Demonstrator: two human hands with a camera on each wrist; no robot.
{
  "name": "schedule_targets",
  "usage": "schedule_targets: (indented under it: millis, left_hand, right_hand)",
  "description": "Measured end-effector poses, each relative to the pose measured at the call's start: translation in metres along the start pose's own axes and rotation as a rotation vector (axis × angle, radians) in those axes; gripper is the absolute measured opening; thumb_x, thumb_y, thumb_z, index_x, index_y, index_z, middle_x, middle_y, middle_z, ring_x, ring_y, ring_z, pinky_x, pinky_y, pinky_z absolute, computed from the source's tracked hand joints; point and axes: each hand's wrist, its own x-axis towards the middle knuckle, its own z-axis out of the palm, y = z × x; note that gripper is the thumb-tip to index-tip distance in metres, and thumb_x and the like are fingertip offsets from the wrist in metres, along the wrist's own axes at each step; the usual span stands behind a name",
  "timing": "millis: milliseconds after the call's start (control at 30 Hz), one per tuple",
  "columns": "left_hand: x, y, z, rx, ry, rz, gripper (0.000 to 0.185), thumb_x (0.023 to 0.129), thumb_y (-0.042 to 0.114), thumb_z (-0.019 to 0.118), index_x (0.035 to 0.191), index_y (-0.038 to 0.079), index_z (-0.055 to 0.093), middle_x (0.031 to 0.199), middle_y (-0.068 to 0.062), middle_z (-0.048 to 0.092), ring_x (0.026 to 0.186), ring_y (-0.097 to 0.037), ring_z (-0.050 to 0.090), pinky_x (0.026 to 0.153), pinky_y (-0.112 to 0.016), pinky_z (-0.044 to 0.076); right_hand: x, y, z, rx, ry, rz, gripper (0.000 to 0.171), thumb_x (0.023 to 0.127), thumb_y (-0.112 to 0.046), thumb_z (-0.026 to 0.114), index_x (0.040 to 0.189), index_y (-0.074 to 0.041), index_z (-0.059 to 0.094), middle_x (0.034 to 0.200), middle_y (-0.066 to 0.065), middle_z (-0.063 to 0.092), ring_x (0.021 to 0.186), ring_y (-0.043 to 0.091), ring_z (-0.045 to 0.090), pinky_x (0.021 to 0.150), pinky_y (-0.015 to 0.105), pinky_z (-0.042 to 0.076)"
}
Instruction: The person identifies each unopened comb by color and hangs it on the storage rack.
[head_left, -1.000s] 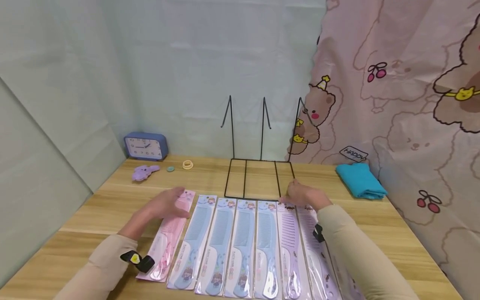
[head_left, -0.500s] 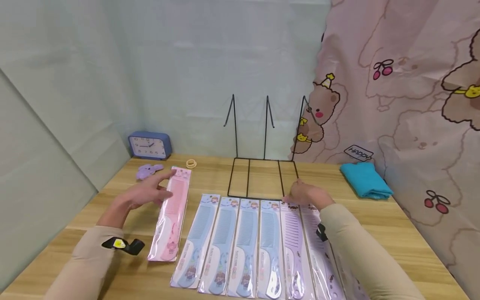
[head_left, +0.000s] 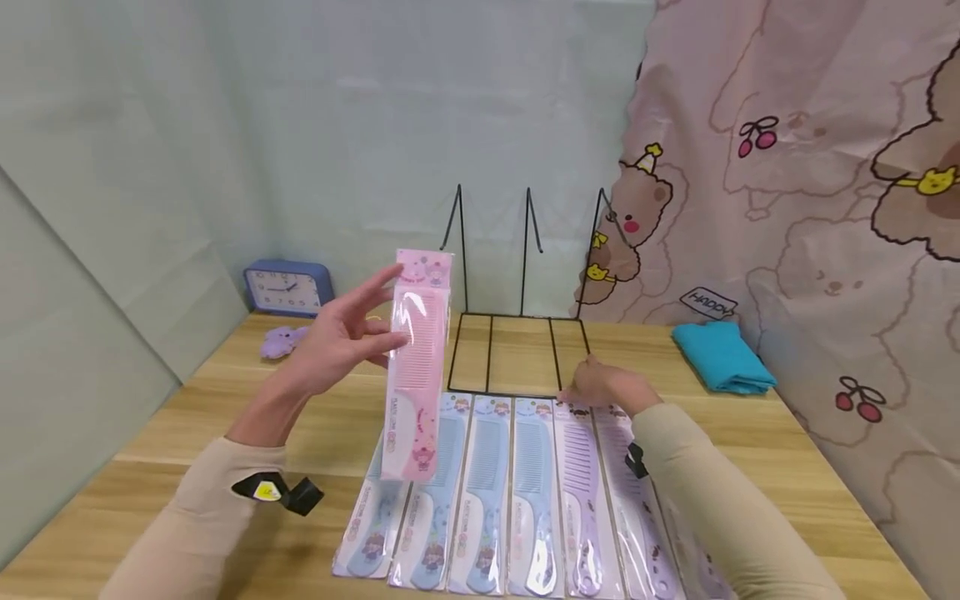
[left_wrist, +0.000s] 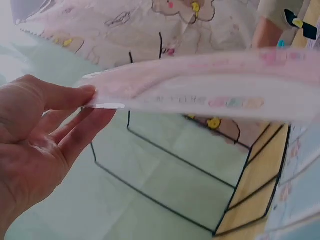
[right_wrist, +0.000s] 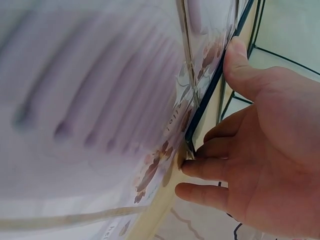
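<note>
In the head view my left hand (head_left: pixel 326 346) pinches a packaged pink comb (head_left: pixel 415 367) near its top, thumb at the edge of the clear wrapper. The pack stands nearly upright above the table and overlaps the leftmost blue pack in this view. From the left wrist, the pink comb (left_wrist: pixel 200 97) runs sideways from the fingertips, slightly blurred. My right hand (head_left: pixel 609 387) grips the front right corner of a black wire rack (head_left: pixel 489 358). In the right wrist view its thumb lies on the rack's front bar (right_wrist: pixel 206 100), other fingers around the corner.
Several packaged blue combs (head_left: pixel 487 492) and purple combs (head_left: pixel 581 508) lie in a row before the rack, the rightmost partly under my right sleeve. A blue clock (head_left: pixel 288 287) and a purple toy (head_left: pixel 281 342) stand back left; a folded turquoise cloth (head_left: pixel 720 358) lies right.
My left hand has lifted the pink comb from the left end of the row, then carried it up and right toward the rack. The right hand has stayed at the rack's corner.
</note>
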Motion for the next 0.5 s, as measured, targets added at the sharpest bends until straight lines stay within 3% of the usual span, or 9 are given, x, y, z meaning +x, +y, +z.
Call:
schedule_targets:
  millis: [167,367,500]
  left_hand:
    - [0.017,0.002,0.008,-0.002,0.015,0.002,0.083,0.094,-0.003,0.066,0.16,0.03,0.027,0.158,-0.013,0.037,0.099,-0.027,0.071,0.07,-0.042,0.061]
    - [0.029,-0.008,0.012,-0.109,-0.004,0.006,0.083,0.094,-0.006,0.064,0.16,0.027,0.026,0.158,-0.016,0.036,0.103,-0.028,0.07,0.072,-0.044,0.061]
    - [0.034,-0.013,0.013,-0.111,0.021,0.001,0.082,0.095,-0.005,0.063,0.16,0.027,0.026,0.158,-0.016,0.035,0.1,-0.026,0.071,0.072,-0.041,0.061]
  right_hand:
    - [0.0,-0.001,0.0,0.004,0.001,0.006,0.077,0.102,-0.051,0.05,0.143,0.014,0.044,0.158,0.036,0.014,0.142,0.05,0.025,0.115,0.059,0.025]
    - [-0.001,0.0,0.001,-0.004,0.001,-0.002,0.072,0.102,-0.05,0.05,0.139,0.013,0.049,0.156,0.037,0.016,0.141,0.05,0.028,0.113,0.06,0.028]
    - [0.0,0.0,0.0,-0.002,0.003,0.001,0.073,0.102,-0.05,0.051,0.14,0.013,0.048,0.157,0.036,0.017,0.142,0.05,0.027,0.113,0.06,0.027]
